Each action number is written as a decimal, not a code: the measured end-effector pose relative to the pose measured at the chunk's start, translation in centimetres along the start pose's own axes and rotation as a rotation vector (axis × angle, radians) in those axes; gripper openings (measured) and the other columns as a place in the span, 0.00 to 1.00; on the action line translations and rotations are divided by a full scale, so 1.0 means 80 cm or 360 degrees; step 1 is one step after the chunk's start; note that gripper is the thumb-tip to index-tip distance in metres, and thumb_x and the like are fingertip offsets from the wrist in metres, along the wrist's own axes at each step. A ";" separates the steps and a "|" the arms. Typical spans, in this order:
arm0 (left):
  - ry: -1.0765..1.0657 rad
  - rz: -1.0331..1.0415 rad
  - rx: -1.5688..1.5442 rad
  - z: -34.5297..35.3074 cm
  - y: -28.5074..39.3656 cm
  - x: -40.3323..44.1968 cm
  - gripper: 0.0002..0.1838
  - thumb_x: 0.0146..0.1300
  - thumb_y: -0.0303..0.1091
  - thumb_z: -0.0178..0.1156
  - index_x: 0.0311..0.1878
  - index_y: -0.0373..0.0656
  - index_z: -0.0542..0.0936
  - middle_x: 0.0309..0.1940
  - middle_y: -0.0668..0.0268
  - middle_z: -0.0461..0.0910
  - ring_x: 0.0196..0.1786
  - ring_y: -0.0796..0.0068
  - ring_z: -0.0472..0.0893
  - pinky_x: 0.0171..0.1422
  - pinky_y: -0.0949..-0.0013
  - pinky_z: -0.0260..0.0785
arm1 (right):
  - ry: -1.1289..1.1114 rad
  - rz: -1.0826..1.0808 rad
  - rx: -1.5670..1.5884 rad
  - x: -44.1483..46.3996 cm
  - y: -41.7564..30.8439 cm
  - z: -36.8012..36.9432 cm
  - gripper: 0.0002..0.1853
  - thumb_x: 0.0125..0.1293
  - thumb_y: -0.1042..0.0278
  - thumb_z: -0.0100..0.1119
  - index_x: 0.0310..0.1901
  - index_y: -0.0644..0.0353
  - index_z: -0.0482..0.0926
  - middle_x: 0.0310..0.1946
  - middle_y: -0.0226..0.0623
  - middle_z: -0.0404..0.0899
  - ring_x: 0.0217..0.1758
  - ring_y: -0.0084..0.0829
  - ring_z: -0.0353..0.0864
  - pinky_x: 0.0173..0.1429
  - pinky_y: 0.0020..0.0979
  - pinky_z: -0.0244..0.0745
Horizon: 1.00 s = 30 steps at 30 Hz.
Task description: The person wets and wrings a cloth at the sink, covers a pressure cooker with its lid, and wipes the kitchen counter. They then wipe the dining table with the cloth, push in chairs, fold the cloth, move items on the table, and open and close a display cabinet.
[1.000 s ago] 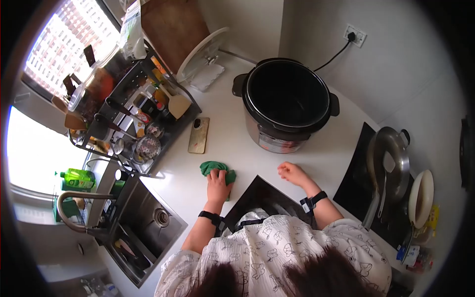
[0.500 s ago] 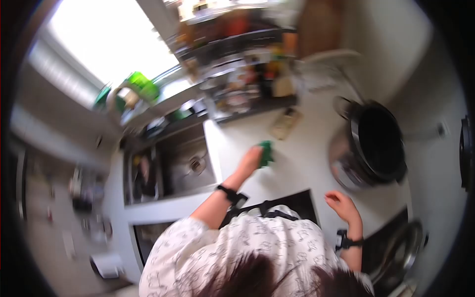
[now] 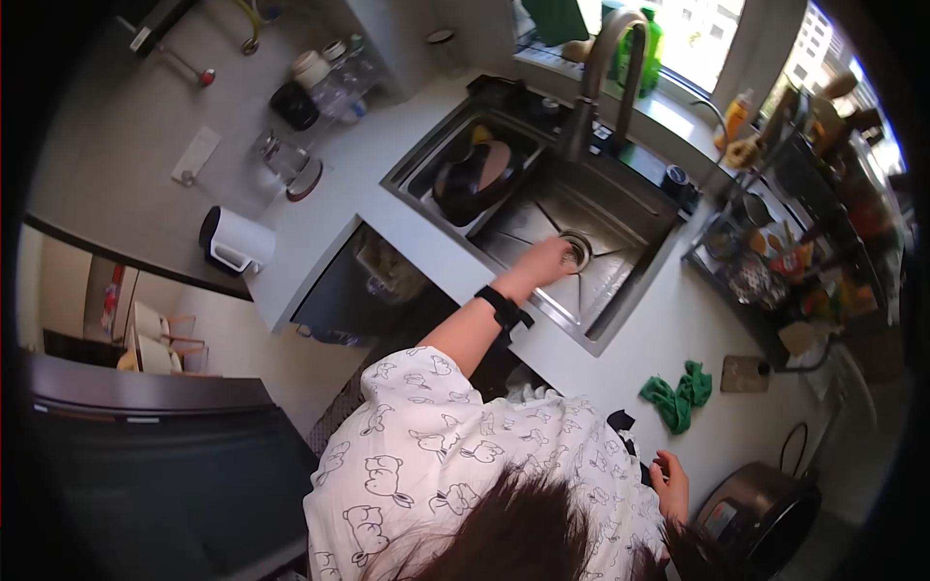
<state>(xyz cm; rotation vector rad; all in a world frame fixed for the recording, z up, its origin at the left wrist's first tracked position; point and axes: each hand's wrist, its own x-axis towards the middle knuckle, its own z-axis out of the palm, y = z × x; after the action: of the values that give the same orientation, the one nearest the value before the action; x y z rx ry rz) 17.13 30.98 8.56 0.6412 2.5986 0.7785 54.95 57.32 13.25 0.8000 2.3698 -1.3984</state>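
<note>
My left hand (image 3: 544, 262) reaches down into the right basin of the steel sink (image 3: 632, 290). Its fingers are bent together at the drain (image 3: 578, 248), covering part of it; whatever they pinch is hidden. By my right side, my right hand (image 3: 670, 482) hangs with loosely curled fingers, apart and holding nothing, close to a dark pot (image 3: 746, 518). A crumpled green cloth (image 3: 678, 395) lies on the white counter (image 3: 620, 373), away from both hands. A dark pan (image 3: 475, 179) rests in the left basin.
A tall faucet (image 3: 584, 121) rises behind the basins. To the right stands a rack (image 3: 765, 320) with jars and utensils. A small flat board-like item (image 3: 745, 375) lies beside the cloth. On the left are a glass jug (image 3: 291, 169) and a white appliance (image 3: 237, 240).
My view has swung left toward the sink. My left hand has let go of the green cloth and moved from the counter into the basin. My right hand remains at my side.
</note>
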 end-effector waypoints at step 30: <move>0.0636 -0.0958 -0.0355 -0.205 -0.279 0.161 0.38 0.35 0.45 0.69 0.50 0.36 0.67 0.42 0.48 0.76 0.34 0.60 0.81 0.41 0.67 0.74 | -0.0185 0.0175 -0.0431 0.058 -0.047 0.101 0.16 0.59 0.68 0.55 0.49 0.62 0.71 0.32 0.41 0.79 0.36 0.32 0.78 0.43 0.32 0.72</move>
<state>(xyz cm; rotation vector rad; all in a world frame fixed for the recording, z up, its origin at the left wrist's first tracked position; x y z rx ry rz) -8.10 13.96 5.88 -0.3921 2.7470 1.0340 48.62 50.39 9.68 0.7400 2.3209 -1.0242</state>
